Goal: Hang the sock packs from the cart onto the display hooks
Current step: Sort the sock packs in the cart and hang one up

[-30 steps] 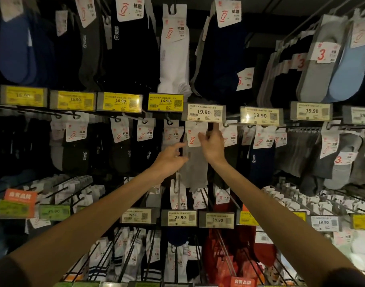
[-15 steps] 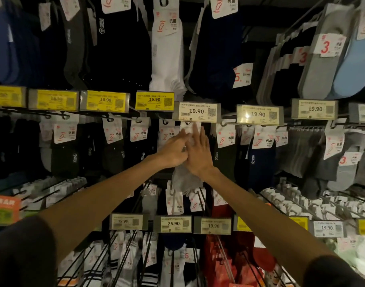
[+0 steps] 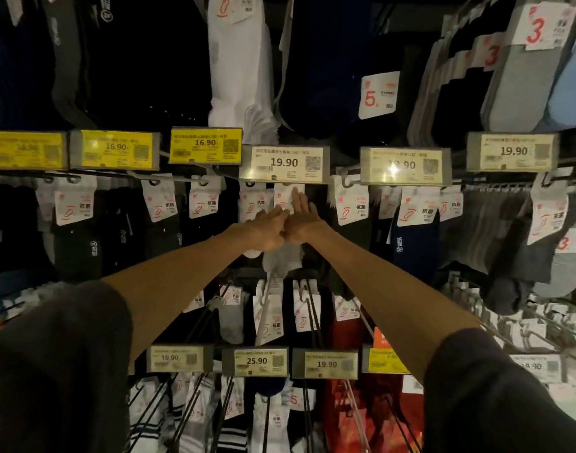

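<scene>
Extends both arms forward and up. Holds right hand (image 3: 302, 221) flat against the white header card of the sock pack (image 3: 284, 260) — fingers straight and together, pointing up. Rests left hand (image 3: 266, 231) against the right at the thumb side, fingers extended toward the card's lower edge; cannot tell whether pinching it. Pack position: directly behind both hands, pale grey toe end showing just below the wrists. Directly above the fingertips: price label (image 3: 285, 163) reading 19.90. Cannot tell whether seated on its hook — hidden behind that label. Left of the left hand: black sock packs (image 3: 164, 237). Right of the right hand: navy pack (image 3: 414, 237). Beneath the forearms: lower label row (image 3: 257, 361).
</scene>
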### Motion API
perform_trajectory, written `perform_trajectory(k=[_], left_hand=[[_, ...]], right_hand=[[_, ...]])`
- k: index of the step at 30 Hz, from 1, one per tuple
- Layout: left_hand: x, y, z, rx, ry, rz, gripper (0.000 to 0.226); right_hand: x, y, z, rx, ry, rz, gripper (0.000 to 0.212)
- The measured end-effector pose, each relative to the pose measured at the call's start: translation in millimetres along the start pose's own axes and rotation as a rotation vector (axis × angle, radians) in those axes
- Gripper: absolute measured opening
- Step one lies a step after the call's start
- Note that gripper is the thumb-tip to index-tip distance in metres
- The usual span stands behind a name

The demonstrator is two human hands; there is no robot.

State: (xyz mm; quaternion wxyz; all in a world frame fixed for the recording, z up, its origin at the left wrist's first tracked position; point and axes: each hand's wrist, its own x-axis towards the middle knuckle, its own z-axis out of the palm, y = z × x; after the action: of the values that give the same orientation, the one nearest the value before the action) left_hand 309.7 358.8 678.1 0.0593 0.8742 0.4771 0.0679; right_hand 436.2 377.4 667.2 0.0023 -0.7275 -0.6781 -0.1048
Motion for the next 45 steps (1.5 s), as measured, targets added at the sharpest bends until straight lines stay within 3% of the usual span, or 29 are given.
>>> perform_trajectory(k=[6,17,22,25,28,34,40,43,45], left_hand=[[-16,-9,16,-0.065,-0.034,0.009,0.086],[-114,-1,24,-0.229,0.107,0.206,0.051],[-194,-18,46,-0.364,0.253,0.292,0.041],[-233,-47,74,-0.404,0.308,0.306,0.031],[-273,-72,106,-0.454,0.258,0.312,0.034],[-360,-123,180,-0.460,0.170,0.274,0.025],[-435,-163,277,-0.557,-0.059,0.072,0.031],[-464,-178,328,-0.629,-0.160,-0.049,0.017],[-473,-181,361,-0.673,-0.209,-0.124,0.020]], right_hand=[[-8,-2,5,-0.023,0.034,-0.028,0.080],[-152,-41,8,0.212,0.137,-0.213,0.074],[-218,-89,19,0.353,0.322,-0.266,0.039],[-257,-133,43,0.407,0.396,-0.257,0.033],[-295,-173,64,0.453,0.339,-0.249,0.027],[-373,-238,131,0.412,0.236,-0.195,0.038],[-437,-270,225,0.473,-0.201,-0.055,0.043],[-464,-279,270,0.477,-0.405,-0.005,0.041],[-477,-282,305,0.475,-0.491,-0.018,0.037]])
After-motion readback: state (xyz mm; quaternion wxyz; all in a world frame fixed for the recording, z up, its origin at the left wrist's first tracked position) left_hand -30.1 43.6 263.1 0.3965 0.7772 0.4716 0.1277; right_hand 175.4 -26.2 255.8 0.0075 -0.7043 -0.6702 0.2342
